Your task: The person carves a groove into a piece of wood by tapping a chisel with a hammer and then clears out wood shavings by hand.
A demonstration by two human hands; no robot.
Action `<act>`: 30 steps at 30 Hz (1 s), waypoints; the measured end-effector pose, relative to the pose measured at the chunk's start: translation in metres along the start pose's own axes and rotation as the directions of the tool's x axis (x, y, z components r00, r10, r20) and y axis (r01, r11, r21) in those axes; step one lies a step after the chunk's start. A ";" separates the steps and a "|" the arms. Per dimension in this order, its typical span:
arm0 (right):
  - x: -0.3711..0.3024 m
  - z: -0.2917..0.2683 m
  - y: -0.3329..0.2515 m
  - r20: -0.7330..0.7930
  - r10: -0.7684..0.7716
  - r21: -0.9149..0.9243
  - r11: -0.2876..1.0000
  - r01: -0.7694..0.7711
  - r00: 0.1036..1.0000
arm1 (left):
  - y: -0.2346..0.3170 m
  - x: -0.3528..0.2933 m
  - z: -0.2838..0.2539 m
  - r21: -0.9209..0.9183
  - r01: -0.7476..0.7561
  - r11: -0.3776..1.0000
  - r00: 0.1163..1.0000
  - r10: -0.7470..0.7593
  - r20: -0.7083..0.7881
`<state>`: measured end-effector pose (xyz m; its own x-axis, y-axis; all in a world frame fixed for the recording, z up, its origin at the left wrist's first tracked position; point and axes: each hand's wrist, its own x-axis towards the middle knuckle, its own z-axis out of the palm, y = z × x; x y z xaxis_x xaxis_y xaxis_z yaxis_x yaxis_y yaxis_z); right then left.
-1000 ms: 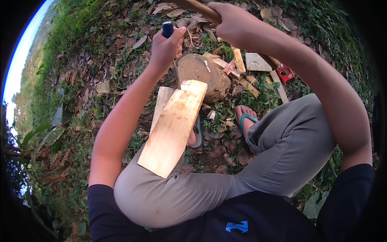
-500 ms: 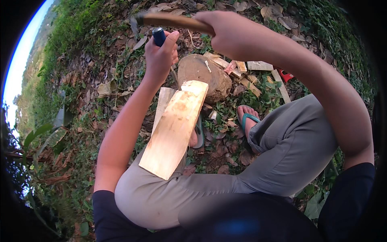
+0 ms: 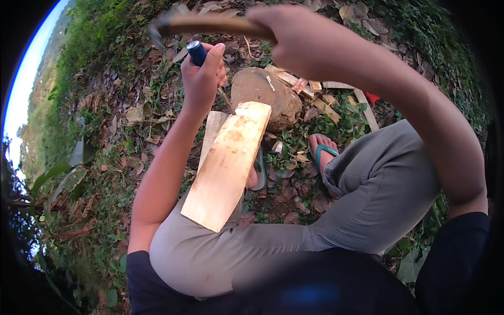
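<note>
The left hand [image 3: 201, 79] has its grip closed round the blue handle of a chisel [image 3: 196, 53], fingers wrapped and the capped end sticking out above the thumb. The right hand [image 3: 291, 38] has its grip closed in a fist near the middle of the picture's top, round the wooden handle of a hammer [image 3: 220, 26]; the hammer head is blurred, up and to the left of the chisel's cap, with a gap between them.

The chisel slants, its cap toward the upper left and its thin blade running down and right to the far left corner of a pale board [image 3: 227, 168]. Whether the tip touches the wood cannot be told. The board's long axis runs from the person's left knee [image 3: 184, 252], where the near end rests, up and slightly right to a log [image 3: 256, 90], where its notched far end lies. A second board [image 3: 211, 128] shows under its left edge.

The board's right edge faces the space between the legs, with a sandal [image 3: 323, 152] on the right foot farther over. Wood scraps [image 3: 326, 112] lie right of the log, and leafy ground [image 3: 131, 142] spreads left of the left forearm.
</note>
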<state>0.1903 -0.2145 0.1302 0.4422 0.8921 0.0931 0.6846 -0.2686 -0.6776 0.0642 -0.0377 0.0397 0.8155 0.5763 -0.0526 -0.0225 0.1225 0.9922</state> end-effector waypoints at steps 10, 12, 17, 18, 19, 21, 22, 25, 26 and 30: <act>-0.008 0.002 -0.001 0.014 -0.050 -0.173 0.983 0.052 0.999 | 0.004 -0.002 -0.011 -0.082 0.007 0.997 1.000 -0.008 -0.010; -0.001 -0.008 -0.024 0.052 0.090 -0.022 0.996 -0.089 0.995 | 0.001 -0.001 -0.021 -0.085 -0.034 0.996 0.999 0.035 0.009; 0.000 0.004 -0.012 0.045 -0.073 -0.119 0.990 0.078 0.996 | -0.001 -0.002 -0.023 -0.128 0.008 0.992 1.000 -0.004 0.030; 0.000 0.004 -0.009 0.092 -0.093 -0.206 0.972 0.110 0.991 | 0.001 -0.002 -0.023 -0.114 0.003 0.993 1.000 0.000 0.022; 0.003 -0.003 -0.020 0.172 0.012 -0.144 0.990 0.013 0.985 | 0.002 -0.005 -0.023 -0.097 0.005 0.995 1.000 -0.005 0.008; 0.003 -0.005 -0.033 0.098 0.020 -0.081 0.997 -0.012 0.995 | 0.003 -0.007 -0.022 -0.070 -0.005 0.998 1.000 0.005 0.004; 0.003 -0.007 -0.036 0.056 0.025 -0.050 0.998 -0.022 0.998 | 0.004 -0.007 -0.021 -0.076 0.004 0.997 1.000 -0.004 0.004; 0.007 0.008 -0.022 0.190 -0.026 -0.231 0.971 0.070 0.981 | 0.005 -0.008 -0.020 -0.096 0.008 0.995 0.998 -0.002 0.056; 0.006 0.004 -0.024 0.163 -0.024 -0.191 0.980 0.055 0.986 | 0.004 -0.007 -0.023 -0.093 0.004 0.996 0.999 0.000 0.044; -0.004 0.003 -0.033 0.085 0.027 -0.055 0.998 -0.023 0.996 | -0.002 -0.014 -0.022 -0.086 0.007 0.996 1.000 -0.005 0.029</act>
<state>0.1641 -0.2082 0.1497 0.4099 0.9120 0.0124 0.7051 -0.3082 -0.6386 0.0405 -0.0281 0.0361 0.8323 0.5518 -0.0538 -0.0662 0.1954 0.9785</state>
